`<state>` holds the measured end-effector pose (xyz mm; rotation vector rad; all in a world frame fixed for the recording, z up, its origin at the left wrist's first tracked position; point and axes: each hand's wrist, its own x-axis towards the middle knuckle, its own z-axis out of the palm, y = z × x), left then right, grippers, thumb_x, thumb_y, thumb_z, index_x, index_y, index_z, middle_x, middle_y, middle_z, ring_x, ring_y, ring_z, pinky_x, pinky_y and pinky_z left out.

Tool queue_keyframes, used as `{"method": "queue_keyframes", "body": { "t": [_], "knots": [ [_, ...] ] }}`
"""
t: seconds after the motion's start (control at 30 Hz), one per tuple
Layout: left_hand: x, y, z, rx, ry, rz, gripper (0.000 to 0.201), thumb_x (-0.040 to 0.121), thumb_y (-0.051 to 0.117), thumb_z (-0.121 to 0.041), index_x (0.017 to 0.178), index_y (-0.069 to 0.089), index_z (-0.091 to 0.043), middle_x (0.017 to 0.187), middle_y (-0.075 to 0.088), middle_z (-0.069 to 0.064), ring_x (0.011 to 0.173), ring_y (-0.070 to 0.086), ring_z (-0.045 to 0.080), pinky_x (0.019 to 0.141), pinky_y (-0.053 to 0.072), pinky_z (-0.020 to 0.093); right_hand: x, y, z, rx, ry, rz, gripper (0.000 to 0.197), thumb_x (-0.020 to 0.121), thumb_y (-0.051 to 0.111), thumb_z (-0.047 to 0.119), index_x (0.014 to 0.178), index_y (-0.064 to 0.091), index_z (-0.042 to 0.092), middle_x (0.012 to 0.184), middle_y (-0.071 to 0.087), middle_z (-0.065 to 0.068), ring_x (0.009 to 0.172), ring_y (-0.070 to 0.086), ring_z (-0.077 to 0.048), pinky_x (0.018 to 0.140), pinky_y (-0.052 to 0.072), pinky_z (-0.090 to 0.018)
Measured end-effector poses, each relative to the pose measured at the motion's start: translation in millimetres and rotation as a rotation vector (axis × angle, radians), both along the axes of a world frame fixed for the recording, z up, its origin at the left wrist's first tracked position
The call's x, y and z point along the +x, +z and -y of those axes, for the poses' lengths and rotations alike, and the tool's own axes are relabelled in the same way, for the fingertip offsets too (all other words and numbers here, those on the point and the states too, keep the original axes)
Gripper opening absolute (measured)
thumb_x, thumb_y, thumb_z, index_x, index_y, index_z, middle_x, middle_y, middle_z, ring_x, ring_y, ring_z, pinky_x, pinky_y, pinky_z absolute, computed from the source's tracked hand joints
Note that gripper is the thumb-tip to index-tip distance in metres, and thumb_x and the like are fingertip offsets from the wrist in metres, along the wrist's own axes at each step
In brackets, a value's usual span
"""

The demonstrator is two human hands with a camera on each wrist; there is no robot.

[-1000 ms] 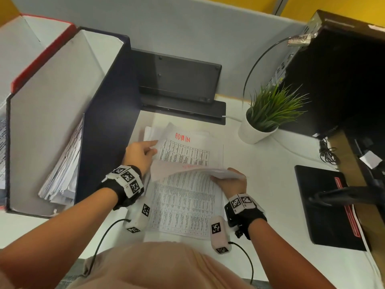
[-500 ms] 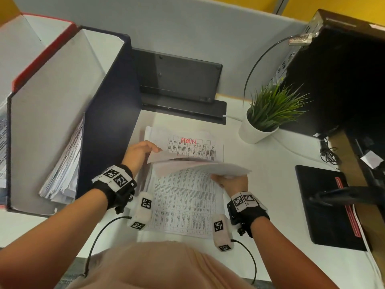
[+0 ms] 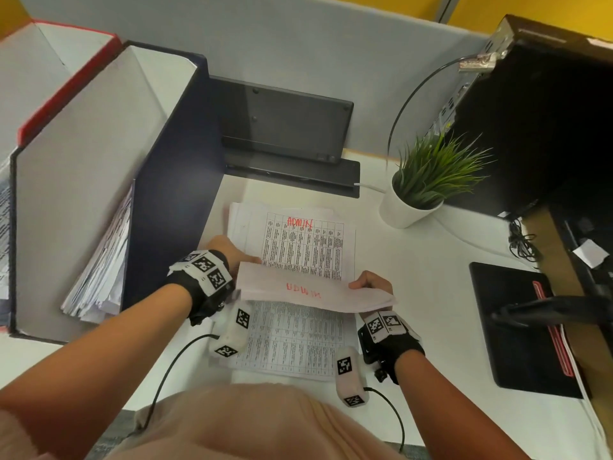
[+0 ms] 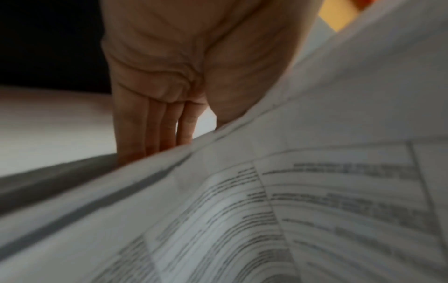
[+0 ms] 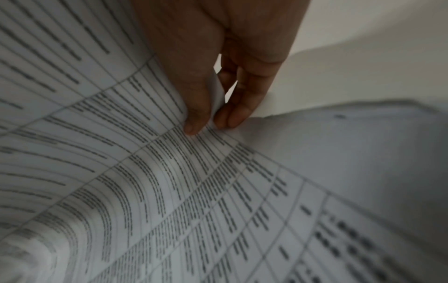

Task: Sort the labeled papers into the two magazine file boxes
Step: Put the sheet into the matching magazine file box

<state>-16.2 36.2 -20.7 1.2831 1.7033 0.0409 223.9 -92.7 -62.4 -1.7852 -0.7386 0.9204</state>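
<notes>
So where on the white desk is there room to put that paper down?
Bare white desk lies between the printed paper stack, the white potted plant and the black mat. A narrow bare strip runs between the stack and the dark blue file box, but the left hand crowds it.

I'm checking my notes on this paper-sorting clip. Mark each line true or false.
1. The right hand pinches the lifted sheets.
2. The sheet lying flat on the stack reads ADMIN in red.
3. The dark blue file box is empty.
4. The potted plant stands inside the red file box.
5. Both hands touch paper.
1. True: the right hand pinches the lifted sheets between thumb and fingers.
2. True: the flat sheet bears a red ADMIN.
3. False: the dark blue file box holds a bundle of papers.
4. False: the potted plant stands on the desk, right of the stack.
5. True: the left hand grips the sheets' left edge.
</notes>
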Motion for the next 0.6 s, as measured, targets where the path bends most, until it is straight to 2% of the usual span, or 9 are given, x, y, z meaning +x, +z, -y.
{"method": "queue_keyframes", "body": {
  "t": [0.07,0.2,0.3,0.4,0.47,0.5,0.53,0.57,0.6],
  "knots": [
    [1.5,2.1,0.7,-0.013,-0.014,-0.008,0.036,0.065,0.083,-0.032,0.075,0.062,-0.004,0.078,0.07,0.013,0.068,0.065,0.025,0.053,0.049,0.026,0.7,-0.7,-0.4,-0.006,-0.003,0.004,0.045,0.068,0.045,-0.029,0.054,0.051,0.013,0.057,0.045,-0.003,0.037,0.043,0.006,0.042,0.032,-0.004],
    [1.9,5.9,-0.1,-0.076,0.005,0.071,0.038,0.065,0.084,-0.034,0.075,0.062,-0.005,0.075,0.069,0.012,0.068,0.067,0.028,0.06,0.055,0.034,1.7,-3.1,0.0,-0.007,0.017,0.041,0.045,0.068,0.048,-0.028,0.051,0.05,0.014,0.057,0.046,-0.003,0.038,0.043,0.007,0.043,0.032,-0.004],
    [3.8,4.5,2.2,-0.021,-0.022,0.137,0.037,0.066,0.083,-0.031,0.058,0.053,-0.012,0.063,0.058,0.002,0.057,0.055,0.015,0.051,0.045,0.023,1.8,-3.7,1.0,-0.013,0.052,0.093,0.046,0.069,0.051,-0.026,0.05,0.049,0.015,0.055,0.047,-0.001,0.045,0.043,0.003,0.045,0.031,-0.005],
    [2.7,0.5,4.2,0.063,0.02,0.151,0.038,0.067,0.083,-0.029,0.052,0.051,-0.015,0.047,0.052,-0.007,0.048,0.05,0.011,0.043,0.038,0.018,2.4,-1.4,-0.4,-0.032,0.092,0.151,0.046,0.069,0.057,-0.023,0.05,0.048,0.018,0.058,0.049,0.0,0.052,0.044,-0.002,0.047,0.032,-0.004],
    [0.2,-2.6,4.2,0.105,0.023,0.155,0.041,0.074,0.077,-0.026,0.049,0.046,-0.016,0.037,0.045,-0.012,0.044,0.045,0.011,0.044,0.035,0.019,1.8,-0.3,-1.2,-0.029,0.088,0.19,0.045,0.07,0.059,-0.021,0.052,0.049,0.019,0.066,0.054,-0.004,0.056,0.048,-0.006,0.051,0.035,-0.006],
    [-1.0,-4.1,3.3,0.133,0.014,0.158,0.036,0.078,0.074,-0.024,0.052,0.051,-0.016,0.039,0.048,-0.013,0.047,0.047,0.011,0.047,0.038,0.02,1.5,0.2,-1.4,-0.015,0.065,0.183,0.044,0.071,0.058,-0.022,0.054,0.05,0.018,0.069,0.056,-0.006,0.06,0.049,-0.011,0.055,0.037,-0.011],
    [-2.1,-6.4,2.0,0.146,0.017,0.177,0.024,0.081,0.071,-0.021,0.061,0.061,-0.014,0.05,0.058,-0.01,0.055,0.054,0.013,0.054,0.044,0.023,1.1,1.5,-1.8,0.006,0.037,0.151,0.044,0.072,0.056,-0.023,0.055,0.05,0.017,0.069,0.056,-0.007,0.061,0.049,-0.015,0.056,0.039,-0.015],
    [-2.5,-6.9,1.5,0.168,0.03,0.211,0.009,0.084,0.068,-0.017,0.078,0.068,-0.01,0.069,0.067,-0.003,0.068,0.061,0.017,0.065,0.05,0.027,1.3,2.4,-3.1,0.016,0.022,0.122,0.044,0.073,0.054,-0.024,0.054,0.05,0.016,0.065,0.056,-0.006,0.059,0.048,-0.016,0.055,0.039,-0.016],
    [-2.7,-6.7,1.7,0.177,0.063,0.257,0.012,0.086,0.065,-0.014,0.095,0.069,-0.007,0.087,0.07,0.004,0.082,0.064,0.022,0.077,0.052,0.032,1.7,3.4,-4.4,0.015,0.023,0.113,0.044,0.072,0.055,-0.024,0.051,0.048,0.014,0.061,0.054,-0.004,0.056,0.047,-0.016,0.052,0.038,-0.015]
  ]
}}
